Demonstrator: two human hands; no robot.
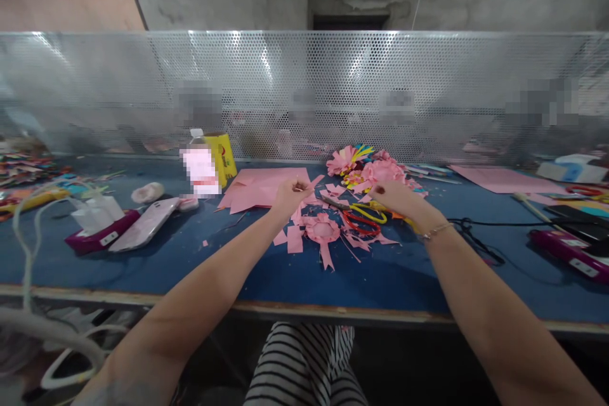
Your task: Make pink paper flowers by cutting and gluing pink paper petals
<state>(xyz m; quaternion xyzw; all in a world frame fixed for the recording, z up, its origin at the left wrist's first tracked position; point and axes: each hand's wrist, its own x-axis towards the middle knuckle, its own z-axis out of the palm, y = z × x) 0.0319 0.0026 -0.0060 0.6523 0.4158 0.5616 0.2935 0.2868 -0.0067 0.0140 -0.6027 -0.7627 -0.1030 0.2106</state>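
My left hand (291,195) is closed on a small pink paper strip (316,182), near the pink paper sheets (261,185). My right hand (392,196) reaches over a yellow tool (404,219), just in front of the pink paper flowers (380,171); its fingers are partly hidden and what they touch is unclear. Between the hands lie scissors with red and yellow handles (364,223). A pink paper rosette with tails (322,228) rests on the blue table (285,276) among pink scraps (295,239).
To the left are a phone (145,225), a purple power strip (102,233), a bottle (198,165) and a yellow container (222,155). Black cables (476,241) and another purple power strip (571,254) lie right. A perforated metal screen (333,89) stands behind the table.
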